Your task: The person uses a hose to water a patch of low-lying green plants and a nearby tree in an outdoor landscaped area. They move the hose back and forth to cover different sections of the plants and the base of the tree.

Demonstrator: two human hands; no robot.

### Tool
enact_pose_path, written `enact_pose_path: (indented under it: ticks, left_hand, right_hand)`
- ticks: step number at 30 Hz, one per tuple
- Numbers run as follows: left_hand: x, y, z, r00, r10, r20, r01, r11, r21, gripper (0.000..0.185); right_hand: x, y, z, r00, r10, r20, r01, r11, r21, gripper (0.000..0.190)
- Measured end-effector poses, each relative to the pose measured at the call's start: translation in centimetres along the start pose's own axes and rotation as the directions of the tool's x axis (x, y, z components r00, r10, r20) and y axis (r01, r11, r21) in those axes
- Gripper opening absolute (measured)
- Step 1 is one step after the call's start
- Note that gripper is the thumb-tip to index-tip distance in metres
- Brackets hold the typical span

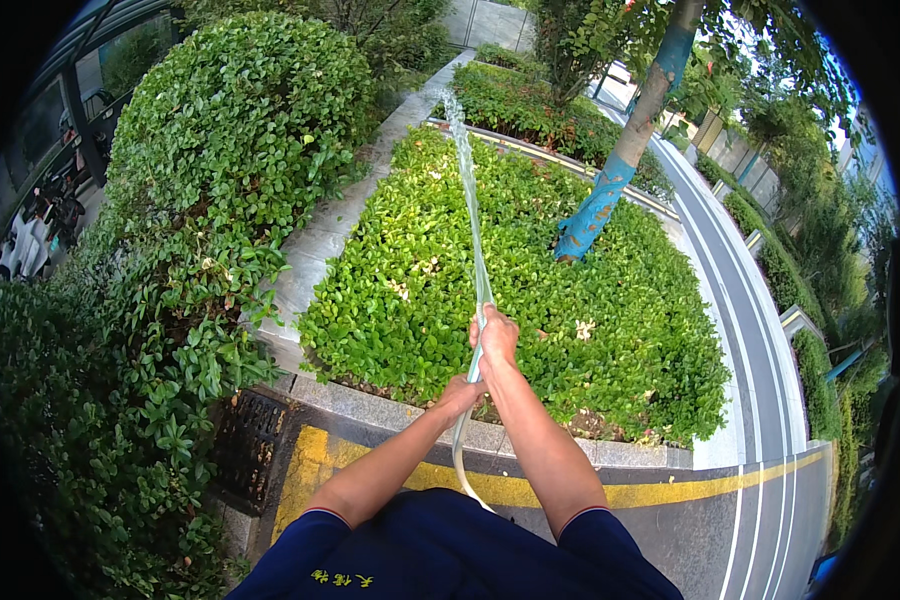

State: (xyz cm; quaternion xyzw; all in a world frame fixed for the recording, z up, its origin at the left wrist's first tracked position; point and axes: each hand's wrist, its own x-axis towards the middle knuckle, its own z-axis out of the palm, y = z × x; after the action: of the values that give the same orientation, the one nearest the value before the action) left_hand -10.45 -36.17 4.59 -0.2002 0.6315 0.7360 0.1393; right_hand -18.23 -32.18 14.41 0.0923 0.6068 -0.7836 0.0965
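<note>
A pale garden hose [461, 446] runs up from beside my body through both hands. My right hand [496, 335] grips it near its outlet end, at the middle of the picture. Just below and to the left, my left hand [461, 395] is closed around the same hose. From the outlet a stream of water [469, 187] arcs away over a low clipped hedge [390, 292] and breaks into spray near the far path. A tree trunk [596, 210] with blue paint or wrap on its lower part rises from the hedge, to the right of the stream.
A granite kerb [390, 409] edges the hedge, with a yellow line [495, 487] on the asphalt before it. At left are a drain grate [251, 442], a large rounded shrub [240, 112] and a paved path [319, 240]. A lane [727, 270] curves along the right.
</note>
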Motion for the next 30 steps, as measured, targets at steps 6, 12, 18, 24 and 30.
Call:
enact_pose_path:
  ticks: [6, 12, 18, 24, 30]
  left_hand:
    - [0.0, -0.4, -0.1, 1.000, 0.028, 0.003, -0.028, 0.999, -0.036, 0.026]
    - [-0.5, -0.8, -0.6, 0.999, 0.002, 0.044, 0.000, 0.999, -0.042, 0.024]
    - [-0.8, -1.4, -1.2, 0.999, -0.027, 0.044, 0.024, 0.998, 0.056, 0.024]
    - [-0.8, -1.3, -1.2, 0.998, -0.061, 0.036, 0.057, 0.995, 0.083, 0.023]
    - [-0.2, -1.9, -1.0, 0.998, -0.054, 0.031, 0.052, 0.997, 0.062, 0.025]
  right_hand:
    - [-0.1, 0.4, 0.2, 1.000, -0.002, -0.013, 0.003, 1.000, 0.003, 0.024]
    - [0.2, 1.6, 0.0, 0.999, 0.020, -0.033, -0.019, 0.999, 0.036, 0.025]
    - [0.5, 2.9, -0.1, 0.996, 0.046, -0.078, -0.041, 0.997, 0.063, 0.027]
    - [0.4, 2.9, -0.2, 0.995, 0.052, -0.088, -0.045, 0.996, 0.072, 0.028]
    - [0.7, 2.9, -0.5, 0.996, 0.038, -0.080, -0.032, 0.996, 0.078, 0.029]
